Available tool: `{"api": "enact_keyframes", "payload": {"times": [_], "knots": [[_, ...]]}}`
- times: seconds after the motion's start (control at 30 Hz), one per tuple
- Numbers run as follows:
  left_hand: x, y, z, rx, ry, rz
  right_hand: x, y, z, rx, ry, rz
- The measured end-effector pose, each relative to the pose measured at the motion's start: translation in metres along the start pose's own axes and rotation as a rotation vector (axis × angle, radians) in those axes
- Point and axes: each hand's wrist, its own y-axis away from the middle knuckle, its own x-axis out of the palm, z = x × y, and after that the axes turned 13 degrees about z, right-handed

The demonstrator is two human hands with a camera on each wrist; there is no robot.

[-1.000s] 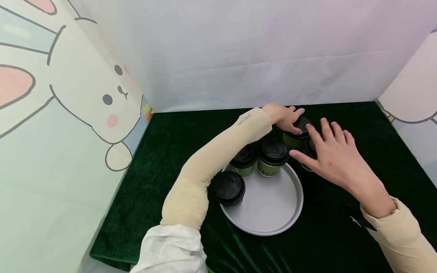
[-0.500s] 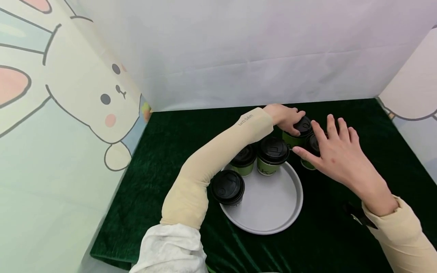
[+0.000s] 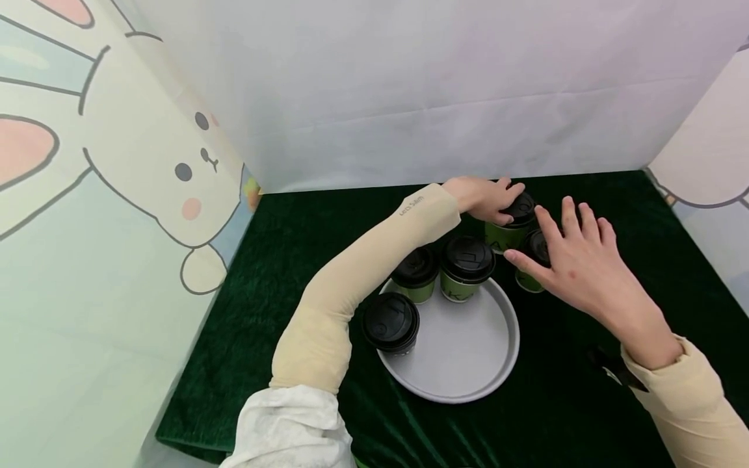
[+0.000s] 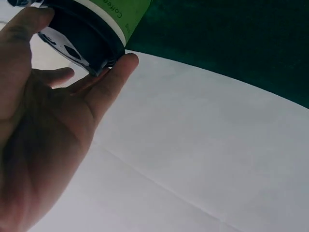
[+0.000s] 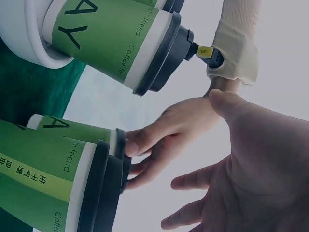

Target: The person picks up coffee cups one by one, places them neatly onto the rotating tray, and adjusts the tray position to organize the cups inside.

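Behind the tray, my left hand (image 3: 486, 198) pinches the black lid of a green paper coffee cup (image 3: 504, 238). In the left wrist view, the thumb and a finger of the left hand (image 4: 53, 111) lie at opposite sides of that lid. My right hand (image 3: 585, 273) hovers with spread fingers beside a second lidded coffee cup (image 3: 529, 281), partly hiding it. A gap separates the right hand (image 5: 260, 169) from this nearer cup (image 5: 48, 179) in the right wrist view. Both cups stand upright on the cloth.
A round grey tray (image 3: 462, 364) carries three lidded coffee cups: one at its left rim (image 3: 392, 323), one at the back left (image 3: 417, 276) and one at the back (image 3: 465, 266). Dark green cloth (image 3: 328, 227) covers the table. A white wall (image 3: 409, 97) rises behind it.
My left hand has slid slightly left on the lid, so more of the lid and cup shows. The right hand has shifted a little to the right, then stayed put.
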Motion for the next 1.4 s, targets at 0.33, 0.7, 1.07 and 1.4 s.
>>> {"api": "enact_keyframes", "payload": {"times": [0.33,0.7,1.07,1.4], "knots": [[-0.001,0.049,0.017,0.042,0.053,-0.156,0.001,-0.001,-0.004,0.001,-0.011,-0.018],[0.025,0.128,0.029,0.077,0.000,-0.467,0.001,-0.001,-0.006,-0.006,-0.003,-0.040],[0.079,0.187,0.002,0.168,-0.120,-0.807,0.000,-0.002,-0.005,-0.008,-0.010,-0.032],[0.116,0.216,-0.034,0.206,-0.253,-0.768,-0.001,-0.005,-0.005,-0.010,-0.054,0.001]]}}
